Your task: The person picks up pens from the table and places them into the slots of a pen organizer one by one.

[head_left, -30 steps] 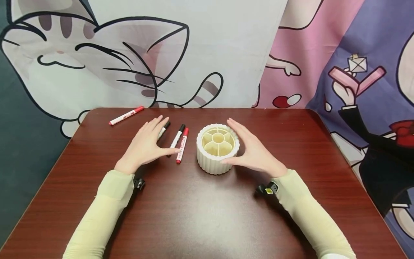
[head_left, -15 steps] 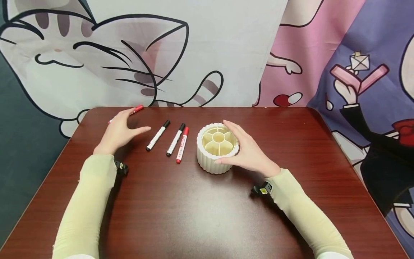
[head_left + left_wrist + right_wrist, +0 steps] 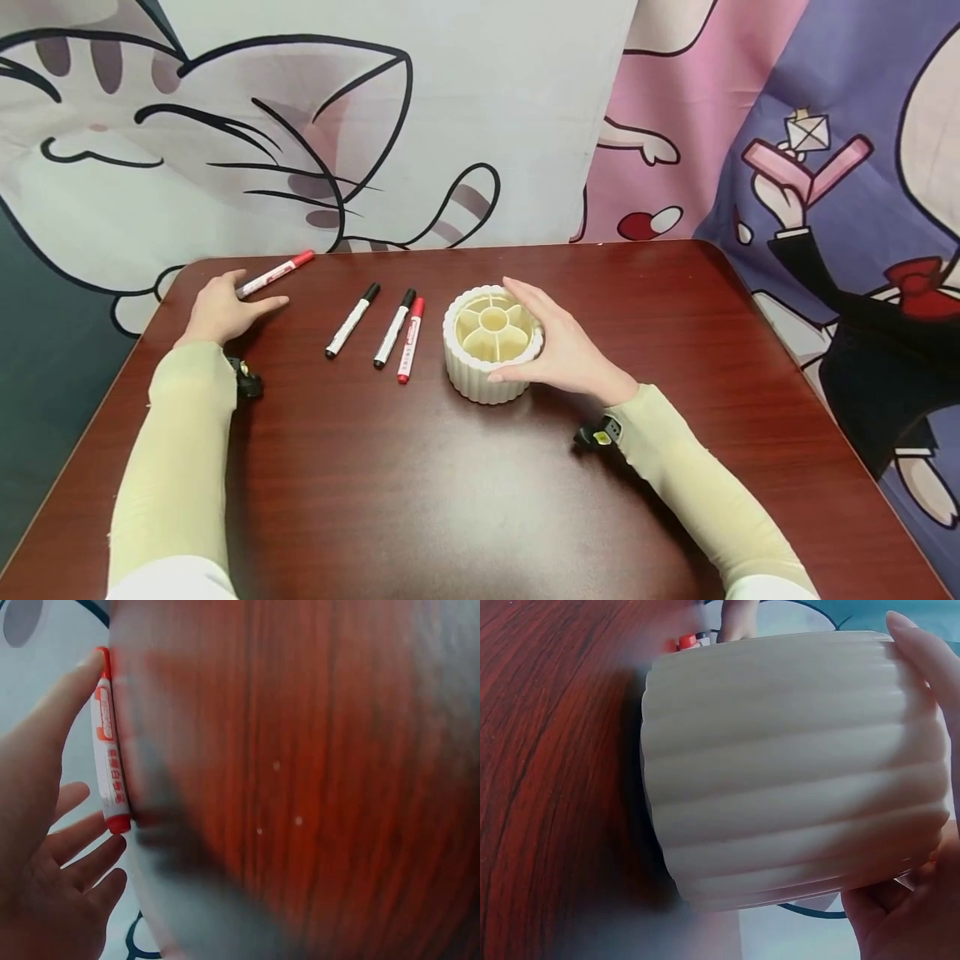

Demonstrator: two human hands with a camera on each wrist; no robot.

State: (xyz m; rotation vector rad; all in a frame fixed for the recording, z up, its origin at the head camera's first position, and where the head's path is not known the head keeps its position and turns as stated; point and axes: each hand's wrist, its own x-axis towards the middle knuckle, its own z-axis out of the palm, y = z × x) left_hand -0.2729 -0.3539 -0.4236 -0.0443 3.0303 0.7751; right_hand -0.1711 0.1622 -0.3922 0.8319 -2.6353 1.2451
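1. At nine o'clock from the pen holder (image 3: 474, 375) is your left hand (image 3: 216, 312), fingers spread and thumb out, grasping nothing; whether it touches the nearest marker, I cannot tell.
2. At that hand's two o'clock lies one red-capped marker (image 3: 275, 274).
3. Farther right, near the holder's nine o'clock, lie two black-capped markers (image 3: 352, 321) (image 3: 394, 328), then a second red-capped marker (image 3: 411, 341): four markers on the table (image 3: 465, 483).
4. One pen holder stands upright.
5. At its three o'clock, your right hand (image 3: 562, 348) curls partway around it, thumb at six.
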